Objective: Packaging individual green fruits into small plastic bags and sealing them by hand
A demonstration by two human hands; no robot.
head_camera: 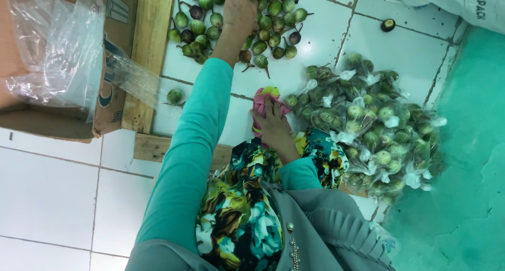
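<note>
Floral skirt [236, 208] nearest; left hand [239, 10] on eggplants [273, 23] (bagged pile [368, 129] beside).

We see a loose heap of small round eggplants [247, 23], green and purple with thin stalks, spread on the white tiled floor at the far middle, one hand resting on top. Nearer, a pink cloth [263, 105] with a yellow-green edge lies crumpled on the floor under the other hand.
</note>
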